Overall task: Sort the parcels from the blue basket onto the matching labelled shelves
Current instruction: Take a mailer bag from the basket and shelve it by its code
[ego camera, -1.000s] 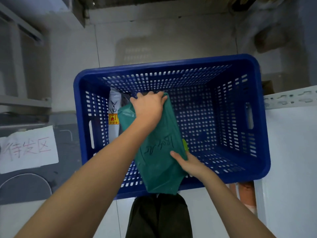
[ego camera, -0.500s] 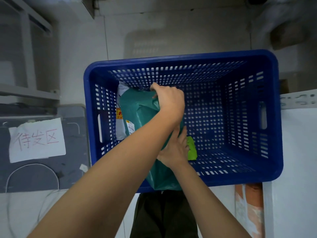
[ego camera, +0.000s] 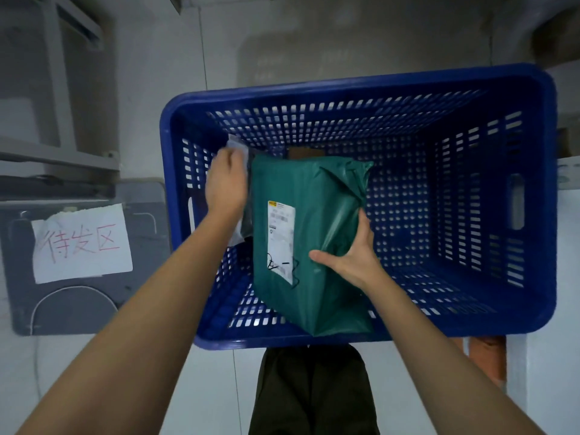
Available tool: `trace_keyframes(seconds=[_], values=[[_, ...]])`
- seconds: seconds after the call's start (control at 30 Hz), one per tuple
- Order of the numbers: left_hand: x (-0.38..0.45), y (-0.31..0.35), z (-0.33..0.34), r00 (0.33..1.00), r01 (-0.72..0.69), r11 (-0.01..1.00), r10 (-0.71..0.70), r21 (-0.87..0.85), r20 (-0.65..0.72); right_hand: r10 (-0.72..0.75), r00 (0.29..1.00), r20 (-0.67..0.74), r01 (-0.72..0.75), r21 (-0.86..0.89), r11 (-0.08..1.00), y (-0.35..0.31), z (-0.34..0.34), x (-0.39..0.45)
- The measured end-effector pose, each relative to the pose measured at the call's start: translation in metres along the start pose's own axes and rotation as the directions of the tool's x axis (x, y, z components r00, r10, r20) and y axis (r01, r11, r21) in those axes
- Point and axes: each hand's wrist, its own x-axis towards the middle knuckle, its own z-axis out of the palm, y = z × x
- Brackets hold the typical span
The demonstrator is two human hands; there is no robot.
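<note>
A blue perforated basket (ego camera: 533, 215) fills the middle of the head view. Over its left half a green plastic parcel (ego camera: 317, 221) stands upright, its white shipping label facing me. My right hand (ego camera: 351, 255) grips the parcel's right edge, thumb on the front. My left hand (ego camera: 227, 183) reaches into the basket's left side and grips a white-grey parcel (ego camera: 239, 149) that leans against the left wall, mostly hidden behind the hand and the green parcel. A brown parcel corner (ego camera: 304, 152) shows behind the green one.
A grey surface at the left carries a white paper sign (ego camera: 81, 243) with red handwritten characters. Grey metal shelf frames (ego camera: 59, 158) stand at the upper left. A white shelf edge (ego camera: 568, 171) is at the right. My dark trousers (ego camera: 314, 390) show below the basket.
The green parcel has been turned so its label faces me and shifted right. My left hand let go of it and moved left onto the white-grey parcel; my right hand now holds the green parcel alone.
</note>
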Motion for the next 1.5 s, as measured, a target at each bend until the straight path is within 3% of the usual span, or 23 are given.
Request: trace_keyframes(seconds=[0.07, 0.1, 0.23, 0.33, 0.57, 0.7, 0.9, 1.17, 1.37, 1.5], values=[[-0.016, -0.044, 0.003, 0.924, 0.315, 0.949, -0.305, -0.008, 0.231, 0.009, 0.999, 0.031, -0.010, 0.049, 0.999, 0.003, -0.008, 0.003], [-0.029, -0.058, 0.007, 0.860, 0.396, 0.918, -0.377, 0.015, 0.344, 0.015, 0.999, 0.050, -0.019, 0.073, 0.997, 0.005, -0.012, 0.005], [-0.072, -0.074, 0.029, 0.706, 0.611, 0.779, -0.457, -0.139, 0.541, 0.002, 0.989, 0.149, -0.025, 0.152, 0.988, 0.008, -0.020, 0.007], [-0.079, -0.079, 0.039, 0.689, 0.677, 0.696, -0.487, -0.238, 0.536, -0.005, 0.986, 0.167, -0.025, 0.180, 0.983, 0.008, -0.019, 0.008], [-0.091, -0.067, 0.037, 0.754, 0.560, 0.775, -0.331, -0.292, 0.567, 0.110, 0.988, 0.105, -0.139, 0.326, 0.935, 0.005, -0.007, -0.010], [-0.108, -0.043, 0.021, 0.800, 0.478, 0.828, -0.273, -0.292, 0.534, 0.205, 0.978, 0.039, -0.206, 0.326, 0.923, -0.003, -0.013, -0.024], [-0.156, -0.008, -0.021, 0.844, 0.389, 0.880, -0.222, -0.273, 0.489, 0.091, 0.996, -0.007, -0.084, 0.331, 0.940, -0.035, -0.047, -0.104], [-0.256, 0.117, -0.144, 0.914, 0.219, 0.904, -0.058, -0.369, 0.401, -0.061, 0.991, -0.121, 0.103, 0.371, 0.923, -0.107, -0.097, -0.255], [-0.313, 0.193, -0.212, 0.892, 0.083, 0.905, 0.119, -0.416, 0.437, -0.135, 0.937, -0.322, 0.272, 0.431, 0.861, -0.138, -0.136, -0.365], [-0.351, 0.241, -0.240, 0.867, 0.001, 0.882, 0.234, -0.470, 0.441, -0.188, 0.854, -0.485, 0.404, 0.391, 0.827, -0.151, -0.161, -0.433]])
